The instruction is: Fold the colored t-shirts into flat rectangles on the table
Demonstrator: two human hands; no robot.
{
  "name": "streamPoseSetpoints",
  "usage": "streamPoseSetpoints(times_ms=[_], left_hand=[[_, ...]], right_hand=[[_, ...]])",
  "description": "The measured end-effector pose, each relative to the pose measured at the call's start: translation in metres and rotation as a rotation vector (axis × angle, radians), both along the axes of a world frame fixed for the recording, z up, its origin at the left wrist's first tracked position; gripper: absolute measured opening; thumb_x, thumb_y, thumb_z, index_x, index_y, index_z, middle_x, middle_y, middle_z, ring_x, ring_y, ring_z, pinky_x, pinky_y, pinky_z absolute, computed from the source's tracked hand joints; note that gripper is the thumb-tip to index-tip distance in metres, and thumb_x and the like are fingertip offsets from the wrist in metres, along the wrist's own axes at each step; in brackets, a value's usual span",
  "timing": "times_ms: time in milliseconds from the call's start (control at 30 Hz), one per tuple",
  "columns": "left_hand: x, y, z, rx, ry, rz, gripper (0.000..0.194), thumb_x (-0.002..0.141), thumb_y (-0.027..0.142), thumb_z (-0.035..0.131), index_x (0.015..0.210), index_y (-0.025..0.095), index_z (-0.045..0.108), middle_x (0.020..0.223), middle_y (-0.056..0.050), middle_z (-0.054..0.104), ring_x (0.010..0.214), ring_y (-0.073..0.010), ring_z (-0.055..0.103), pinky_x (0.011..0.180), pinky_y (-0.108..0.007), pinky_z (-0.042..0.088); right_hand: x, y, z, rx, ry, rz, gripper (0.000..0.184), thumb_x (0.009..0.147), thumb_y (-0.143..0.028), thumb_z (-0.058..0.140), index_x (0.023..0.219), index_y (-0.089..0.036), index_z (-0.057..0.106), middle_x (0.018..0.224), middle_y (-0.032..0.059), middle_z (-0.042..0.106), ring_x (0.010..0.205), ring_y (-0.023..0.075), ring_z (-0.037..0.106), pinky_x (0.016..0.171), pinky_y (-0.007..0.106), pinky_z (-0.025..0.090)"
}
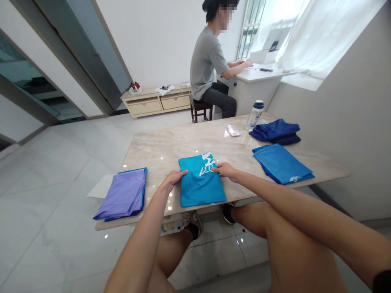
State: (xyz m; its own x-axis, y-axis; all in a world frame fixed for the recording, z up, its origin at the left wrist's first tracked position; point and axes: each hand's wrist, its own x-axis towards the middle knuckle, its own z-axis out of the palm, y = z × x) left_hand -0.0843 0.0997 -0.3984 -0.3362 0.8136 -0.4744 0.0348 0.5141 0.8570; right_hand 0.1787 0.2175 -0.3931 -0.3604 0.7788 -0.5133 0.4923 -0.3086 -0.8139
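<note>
A folded turquoise T-shirt (200, 185) with white lettering and a white print at its upper right lies on the marble-look table, near the front edge. My left hand (174, 179) grips its left edge, thumb on top and the other fingers partly hidden. On the opposite edge, my right hand (226, 170) pinches the cloth close to the lettering, its thumb side on top. The shirt looks flat and squared. Whether its underside is lifted off the table, I cannot tell.
Purple folded cloth (124, 193) lies at the table's left end. On the right are folded blue cloth (282, 162), a crumpled dark blue garment (276, 131) and a clear water bottle (255, 116). A person (207, 61) sits at a white desk (259, 77) beyond the table (159, 146).
</note>
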Motion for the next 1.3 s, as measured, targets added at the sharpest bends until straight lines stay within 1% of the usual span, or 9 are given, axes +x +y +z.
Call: streamPoseSetpoints(times_ms=[233, 400, 533, 667, 833, 967, 1033, 1133, 1300], left_hand=[[-0.007, -0.017, 0.047, 0.189, -0.131, 0.077, 0.068, 0.054, 0.067, 0.101, 0.096, 0.016, 0.084, 0.093, -0.008, 0.083, 0.088, -0.0218, 0.072, 0.084, -0.033, 0.055], [-0.015, -0.041, 0.089, 0.451, -0.097, 0.227, 0.072, 0.052, 0.063, 0.104, 0.105, 0.018, 0.088, 0.107, -0.009, 0.085, 0.102, -0.0258, 0.074, 0.095, -0.037, 0.057], [-0.014, -0.060, 0.103, 0.558, -0.022, 0.317, 0.063, 0.054, 0.059, 0.104, 0.099, 0.018, 0.087, 0.104, -0.009, 0.084, 0.106, -0.0277, 0.072, 0.101, -0.040, 0.056], [-0.015, -0.076, 0.097, 0.613, 0.140, 0.340, 0.050, 0.064, 0.057, 0.098, 0.092, 0.019, 0.082, 0.098, -0.007, 0.079, 0.102, -0.0262, 0.070, 0.095, -0.038, 0.056], [-0.013, -0.090, 0.096, 0.748, 0.350, 0.254, 0.041, 0.079, 0.054, 0.089, 0.082, 0.022, 0.065, 0.130, -0.009, 0.071, 0.123, -0.0264, 0.066, 0.098, -0.033, 0.054], [-0.005, -0.098, 0.098, 0.730, 0.312, 0.212, 0.048, 0.086, 0.061, 0.084, 0.084, 0.025, 0.052, 0.081, 0.001, 0.058, 0.079, -0.0163, 0.061, 0.071, -0.026, 0.049], [-0.002, -0.100, 0.093, 0.700, 0.313, 0.232, 0.053, 0.086, 0.065, 0.083, 0.085, 0.025, 0.048, 0.075, 0.005, 0.049, 0.068, -0.0132, 0.051, 0.061, -0.024, 0.043], [-0.004, -0.098, 0.075, 0.626, 0.291, 0.245, 0.051, 0.089, 0.067, 0.078, 0.089, 0.025, 0.049, 0.083, 0.003, 0.056, 0.069, -0.0129, 0.052, 0.061, -0.024, 0.045], [-0.012, -0.083, 0.019, 0.333, 0.275, 0.315, 0.042, 0.094, 0.060, 0.074, 0.098, 0.025, 0.051, 0.090, -0.002, 0.066, 0.082, -0.0171, 0.063, 0.069, -0.025, 0.051]], right_hand=[[0.013, 0.001, 0.044, 0.157, 0.266, 0.037, 0.032, 0.087, -0.049, 0.089, 0.094, -0.018, 0.085, 0.098, 0.0062, 0.084, 0.094, 0.0204, 0.073, 0.091, 0.033, 0.058], [0.015, -0.007, 0.078, 0.424, 0.315, 0.016, 0.050, 0.081, -0.066, 0.087, 0.095, -0.018, 0.086, 0.095, 0.0063, 0.083, 0.092, 0.0226, 0.071, 0.087, 0.036, 0.056], [0.009, -0.014, 0.094, 0.561, 0.311, -0.003, 0.053, 0.079, -0.070, 0.086, 0.089, -0.018, 0.084, 0.090, 0.0068, 0.081, 0.090, 0.0257, 0.070, 0.083, 0.037, 0.055], [-0.001, -0.016, 0.097, 0.732, 0.295, 0.020, 0.053, 0.082, -0.073, 0.081, 0.087, -0.020, 0.081, 0.096, 0.0093, 0.081, 0.096, 0.0293, 0.072, 0.086, 0.041, 0.055], [-0.008, -0.021, 0.099, 0.913, 0.364, 0.082, 0.056, 0.092, -0.079, 0.070, 0.088, -0.023, 0.070, 0.111, 0.0093, 0.078, 0.108, 0.0271, 0.070, 0.101, 0.042, 0.053], [-0.011, -0.029, 0.101, 0.803, 0.366, 0.065, 0.063, 0.092, -0.086, 0.065, 0.091, -0.024, 0.061, 0.084, 0.0023, 0.068, 0.084, 0.0206, 0.064, 0.080, 0.033, 0.053], [-0.014, -0.030, 0.098, 0.783, 0.351, 0.039, 0.064, 0.091, -0.088, 0.065, 0.092, -0.024, 0.060, 0.084, 0.0023, 0.068, 0.084, 0.0205, 0.064, 0.075, 0.031, 0.052], [-0.018, -0.028, 0.086, 0.797, 0.296, 0.031, 0.060, 0.092, -0.084, 0.067, 0.093, -0.024, 0.061, 0.092, 0.0052, 0.073, 0.092, 0.0235, 0.068, 0.079, 0.032, 0.055], [-0.028, -0.019, 0.042, 0.701, -0.017, 0.087, 0.035, 0.099, -0.055, 0.075, 0.093, -0.023, 0.062, 0.103, 0.0093, 0.078, 0.103, 0.0263, 0.072, 0.092, 0.035, 0.057]])
